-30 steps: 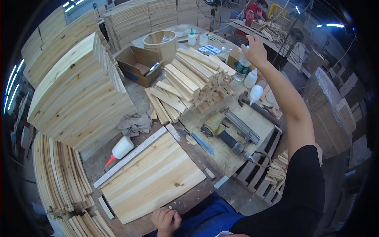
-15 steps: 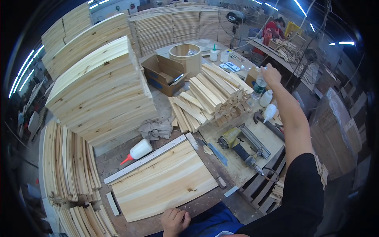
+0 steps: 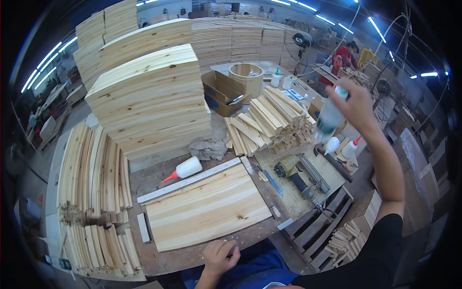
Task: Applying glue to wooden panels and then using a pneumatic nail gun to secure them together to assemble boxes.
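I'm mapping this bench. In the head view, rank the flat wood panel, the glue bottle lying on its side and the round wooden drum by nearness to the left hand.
From the left hand:
1. Flat wood panel, just above.
2. Glue bottle, past the panel.
3. Round wooden drum, far back.

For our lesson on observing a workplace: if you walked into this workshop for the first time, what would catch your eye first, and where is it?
The tall stack of pale curved boards at upper left dominates the view. On the bench in front lies a wide glued wooden panel, a white glue bottle with a red tip just behind it. At right, the raised right hand grips a clear bottle with a green band above a nail gun.
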